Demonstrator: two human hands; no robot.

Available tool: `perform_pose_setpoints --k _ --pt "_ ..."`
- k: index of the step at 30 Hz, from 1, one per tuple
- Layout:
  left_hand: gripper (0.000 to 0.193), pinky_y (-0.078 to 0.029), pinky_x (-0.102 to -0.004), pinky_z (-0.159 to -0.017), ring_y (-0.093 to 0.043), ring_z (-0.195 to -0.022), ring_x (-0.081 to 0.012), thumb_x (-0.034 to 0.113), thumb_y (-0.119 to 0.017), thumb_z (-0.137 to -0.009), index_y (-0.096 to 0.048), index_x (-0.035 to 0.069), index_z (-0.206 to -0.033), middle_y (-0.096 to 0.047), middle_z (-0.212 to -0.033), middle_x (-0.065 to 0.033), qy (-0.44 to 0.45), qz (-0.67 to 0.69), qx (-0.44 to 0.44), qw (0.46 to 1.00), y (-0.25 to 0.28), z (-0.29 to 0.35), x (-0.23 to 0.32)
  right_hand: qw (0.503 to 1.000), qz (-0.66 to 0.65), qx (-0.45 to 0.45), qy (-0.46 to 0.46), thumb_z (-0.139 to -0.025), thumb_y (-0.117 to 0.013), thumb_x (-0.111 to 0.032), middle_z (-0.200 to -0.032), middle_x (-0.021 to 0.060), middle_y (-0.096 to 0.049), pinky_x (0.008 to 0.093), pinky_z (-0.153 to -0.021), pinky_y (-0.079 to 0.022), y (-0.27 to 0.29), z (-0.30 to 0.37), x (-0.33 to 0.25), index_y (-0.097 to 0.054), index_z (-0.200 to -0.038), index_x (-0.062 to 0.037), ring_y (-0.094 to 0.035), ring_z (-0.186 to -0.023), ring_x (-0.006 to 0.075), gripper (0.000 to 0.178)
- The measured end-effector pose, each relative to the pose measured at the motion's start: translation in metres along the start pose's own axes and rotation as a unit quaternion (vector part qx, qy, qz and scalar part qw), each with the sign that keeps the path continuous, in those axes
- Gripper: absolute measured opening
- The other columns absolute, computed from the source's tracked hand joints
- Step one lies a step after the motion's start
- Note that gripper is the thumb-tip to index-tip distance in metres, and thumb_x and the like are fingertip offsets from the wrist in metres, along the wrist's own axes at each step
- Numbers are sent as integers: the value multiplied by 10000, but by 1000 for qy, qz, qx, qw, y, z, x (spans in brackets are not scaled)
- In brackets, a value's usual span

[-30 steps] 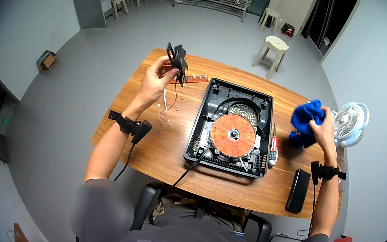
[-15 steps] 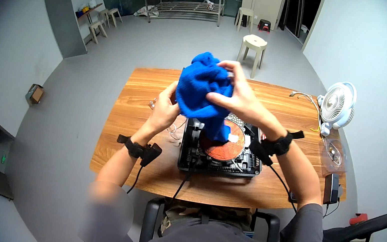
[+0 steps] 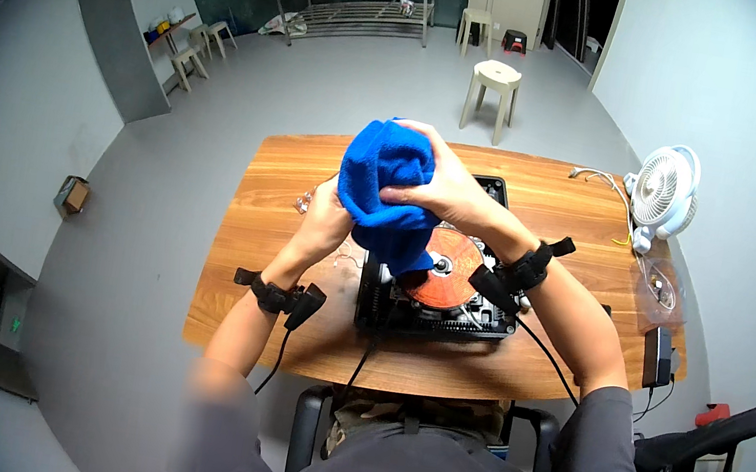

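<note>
Above the wooden table I hold a bunched blue cloth in both hands. My right hand is closed round its right side, the thumb pressed across the front. My left hand grips the cloth's lower left; its fingertips are mostly hidden behind the folds. Below the cloth lies an opened black appliance housing with a round orange-red disc inside, a small metal piece at its centre. The cloth's lower end hangs in front of the disc's left part, and I cannot tell whether they touch.
A white fan, a clear plastic box and a black power adapter stand along the right side of the table. Cables run from the bands on my wrists. Beyond the table stands a cream stool; a black chair is at the right.
The cloth has shifted slightly left and down, its folds turned, with both hands still on it. A white patch seen on the disc before no longer shows; the metal centre is visible.
</note>
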State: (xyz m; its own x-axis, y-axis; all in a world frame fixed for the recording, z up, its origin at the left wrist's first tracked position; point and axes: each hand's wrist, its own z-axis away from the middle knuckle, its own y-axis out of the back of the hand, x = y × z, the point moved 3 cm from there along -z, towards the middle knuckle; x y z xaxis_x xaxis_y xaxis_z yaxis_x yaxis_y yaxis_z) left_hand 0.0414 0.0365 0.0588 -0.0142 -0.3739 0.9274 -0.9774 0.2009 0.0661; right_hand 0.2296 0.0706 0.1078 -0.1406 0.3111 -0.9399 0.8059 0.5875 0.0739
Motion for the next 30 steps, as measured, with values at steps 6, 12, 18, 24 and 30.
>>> perform_pose_setpoints --k 6,12,18,24,30 --pt "347 -553 -272 -850 -647 -961 -89 143 -671 -1001 -616 11 -1316 -696 -1128 -43 54 -20 -25 998 9 3 -33 998 -8 55 2 -773 -862 -39 -1247 81 -633 343 -1048 -499 24 11 13 -490 -1371 -50 -607 -1166 166 704" --pt "294 -564 -308 -817 -693 -919 -167 7 -587 -976 -661 -11 -1260 -729 -1075 -123 92 -276 -87 953 45 7 -65 996 -13 87 8 -766 -853 -13 -1223 73 -641 341 -1046 -492 38 15 9 -509 -1346 -39 -609 -1153 156 675" --pt "256 -582 -358 -828 -737 -928 -258 7 -666 -919 -706 -20 -1171 -755 -983 -171 170 -377 -208 886 60 13 -97 994 -27 101 19 -757 -856 -5 -1220 67 -641 329 -1042 -491 52 20 -2 -521 -1347 -41 -614 -1142 153 679" --pt "208 -565 -341 -786 -716 -854 -216 105 -713 -933 -736 2 -1112 -750 -920 -141 134 -359 -172 908 79 17 -123 993 -11 113 17 -782 -834 -5 -1252 65 -623 345 -1082 -468 58 31 -15 -503 -1376 -47 -595 -1188 163 681" --pt "169 -538 -333 -813 -682 -883 -193 141 -720 -939 -756 9 -1039 -700 -896 -78 63 -297 -216 928 61 17 -111 990 24 136 12 -792 -828 -18 -1270 69 -619 359 -1093 -466 71 37 -16 -497 -1389 -48 -595 -1202 172 684"
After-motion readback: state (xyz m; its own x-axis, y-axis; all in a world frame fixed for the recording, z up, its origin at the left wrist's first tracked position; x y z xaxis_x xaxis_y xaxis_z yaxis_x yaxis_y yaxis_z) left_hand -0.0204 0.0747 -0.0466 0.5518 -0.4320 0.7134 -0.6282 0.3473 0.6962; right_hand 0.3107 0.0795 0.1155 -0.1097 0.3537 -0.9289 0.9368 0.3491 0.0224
